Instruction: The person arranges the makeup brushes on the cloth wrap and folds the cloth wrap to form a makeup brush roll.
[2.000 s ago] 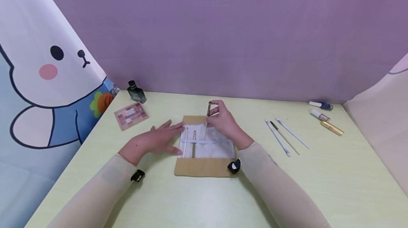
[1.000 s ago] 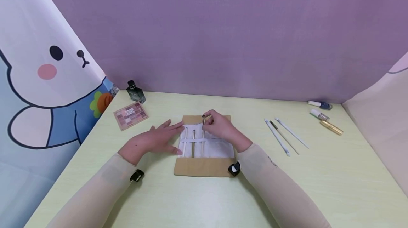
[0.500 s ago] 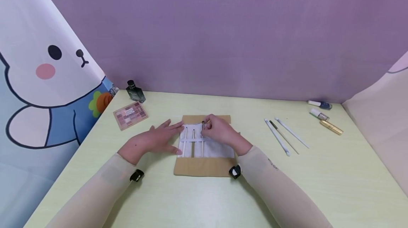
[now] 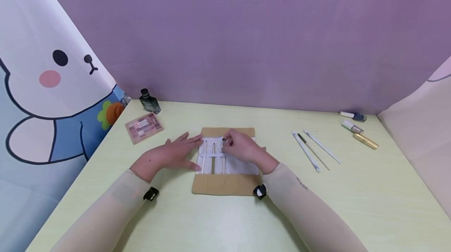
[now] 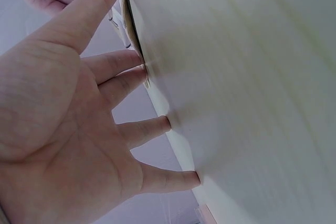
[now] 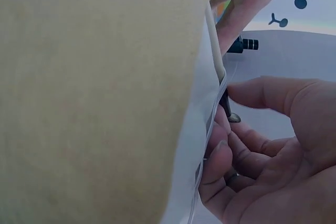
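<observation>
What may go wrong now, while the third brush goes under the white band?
The right hand pinches only the top of the brush, so it may tilt or snag on the band. The left hand presses just the left edge of the pouch; the cloth could bunch or slide.

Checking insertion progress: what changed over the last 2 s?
The right hand slid the third brush down under the elastic band of the brush roll, still pinching its top. The left hand stayed flat on the roll's left edge; three loose brushes unmoved.
</observation>
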